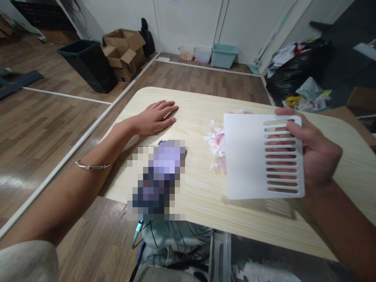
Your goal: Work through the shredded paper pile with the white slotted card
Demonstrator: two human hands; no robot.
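Note:
My right hand point(319, 150) grips a flat white slotted plastic plate point(245, 156) by its right edge, with my thumb on top and fingers showing behind the row of slots. The plate is held over the pale wooden table point(194, 188) and casts a shadow on it. A pile of white and pinkish paper scraps point(217, 143) lies at the plate's left side, and part of it is hidden behind the plate. My left hand point(155, 117) rests flat on the tabletop, fingers stretched out, holding nothing. Between my hands lies a phone point(169, 158), partly blurred out by pixelation.
A clear plastic bin point(220, 258) with pale scraps is below the table's front edge. On the floor beyond stand a black trash can point(91, 66), cardboard boxes point(123, 51) and a teal tub point(225, 55). Black garbage bags point(296, 74) are at the right.

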